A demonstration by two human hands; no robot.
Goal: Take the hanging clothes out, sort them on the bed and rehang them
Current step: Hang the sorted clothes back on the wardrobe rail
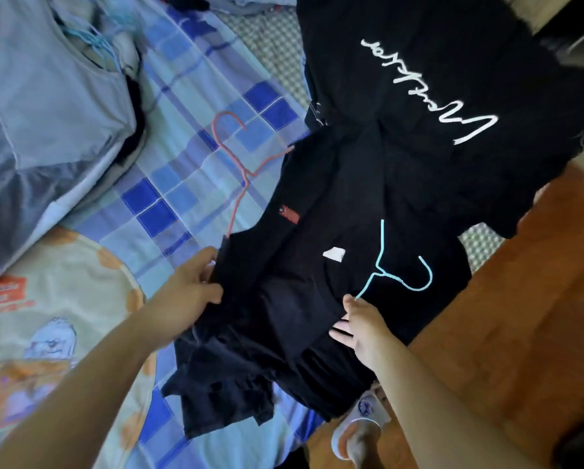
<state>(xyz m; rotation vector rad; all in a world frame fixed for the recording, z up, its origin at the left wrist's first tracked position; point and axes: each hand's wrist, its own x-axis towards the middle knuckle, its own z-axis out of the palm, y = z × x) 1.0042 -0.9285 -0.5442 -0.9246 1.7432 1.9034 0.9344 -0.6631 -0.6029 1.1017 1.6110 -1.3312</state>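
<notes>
A pile of black shirts [304, 265] lies at the right edge of the bed. A light blue hanger [383, 265] sits in the neck of the top black shirt, and a pink hanger [240, 170] sticks out of a black shirt beneath it. A black shirt with white script [436, 89] lies further back. My left hand [192, 286] grips the left shoulder edge of the top shirt. My right hand [358, 326] rests on the shirt by the blue hanger's lower arm, fingers spread. I cannot tell whether it pinches the hanger.
A blue checked sheet [189, 137] covers the bed. A light blue shirt [47, 106] with blue hangers [101, 45] lies at the far left, a printed quilt [57, 299] near left. Wooden floor [521, 299] and my slippered foot [358, 431] are at the right.
</notes>
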